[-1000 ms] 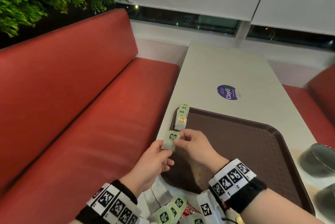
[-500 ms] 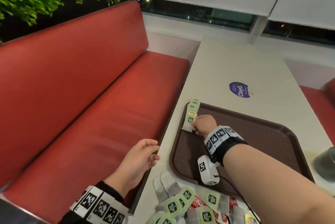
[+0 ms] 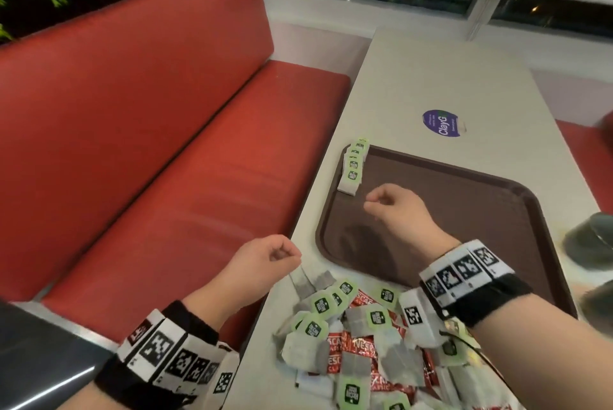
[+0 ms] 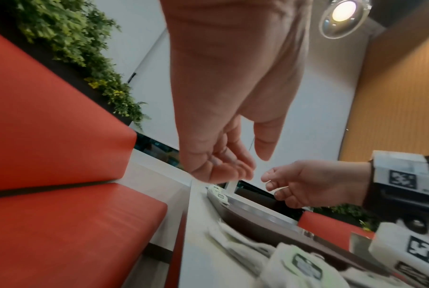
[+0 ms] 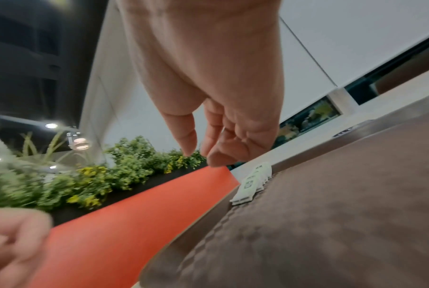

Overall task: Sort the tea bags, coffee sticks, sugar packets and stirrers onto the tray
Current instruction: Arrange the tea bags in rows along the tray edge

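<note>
place: café/diner booth | cues: red bench seat (image 3: 172,131), brown serving tray (image 3: 457,197), table (image 3: 431,77)

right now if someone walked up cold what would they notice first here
Probably the long red bench seat filling the left side, beside the pale table. Next, the brown tray, bare but for a neat row of tea bags along its far left edge. Nearest, a jumbled heap of tea bags and red coffee sticks, with both hands empty above.

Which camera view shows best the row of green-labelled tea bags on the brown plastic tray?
The head view: the row of green-labelled tea bags is sharp along the brown plastic tray edge. The right wrist view shows it small and sideways; the left wrist view, only a glimpse.
</note>
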A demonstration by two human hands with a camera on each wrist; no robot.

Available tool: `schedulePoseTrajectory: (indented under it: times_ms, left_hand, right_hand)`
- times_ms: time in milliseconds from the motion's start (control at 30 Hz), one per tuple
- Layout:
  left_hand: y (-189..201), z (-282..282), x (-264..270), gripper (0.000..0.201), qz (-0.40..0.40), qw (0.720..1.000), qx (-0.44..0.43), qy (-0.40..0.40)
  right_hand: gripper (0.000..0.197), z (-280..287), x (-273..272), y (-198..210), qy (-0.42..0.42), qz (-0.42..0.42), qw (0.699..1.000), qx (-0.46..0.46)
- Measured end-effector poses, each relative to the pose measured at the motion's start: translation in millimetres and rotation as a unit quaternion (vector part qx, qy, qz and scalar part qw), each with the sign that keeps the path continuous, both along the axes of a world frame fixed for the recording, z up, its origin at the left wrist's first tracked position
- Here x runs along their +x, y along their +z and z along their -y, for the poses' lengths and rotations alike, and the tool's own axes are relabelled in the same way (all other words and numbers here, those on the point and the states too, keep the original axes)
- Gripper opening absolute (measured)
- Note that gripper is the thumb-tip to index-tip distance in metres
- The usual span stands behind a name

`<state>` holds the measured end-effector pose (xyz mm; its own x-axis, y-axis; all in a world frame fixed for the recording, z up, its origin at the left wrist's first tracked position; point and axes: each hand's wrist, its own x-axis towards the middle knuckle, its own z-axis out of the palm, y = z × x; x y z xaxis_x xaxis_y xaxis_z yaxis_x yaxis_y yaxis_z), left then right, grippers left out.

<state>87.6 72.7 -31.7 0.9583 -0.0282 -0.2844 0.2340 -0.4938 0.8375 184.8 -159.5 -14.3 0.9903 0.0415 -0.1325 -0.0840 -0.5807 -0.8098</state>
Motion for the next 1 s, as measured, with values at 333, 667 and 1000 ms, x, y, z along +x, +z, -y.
schedulePoseTrajectory:
  times_ms: [333, 667, 1000]
  left_hand:
    - [0.5, 32.0, -31.1, 0.039, -0.052, 0.960, 0.235, -0.147]
    - [-11.0, 42.4, -49.8, 0.041, -0.029, 0.964, 0.234, -0.121]
    - [-11.0, 44.0, -53.0, 0.054, -0.007, 0.973, 0.197, -0.119]
  right_hand:
    - [0.044, -34.4, -100.6, -14.9, 0.230, -0.037, 0.898, -0.372]
    - [0.038, -51.6, -117.0, -12.2, 0.193, -0.016, 0.899, -0.392]
    - [0.009, -31.7, -118.9, 5.3, 0.140, -0.055, 0.971, -0.184]
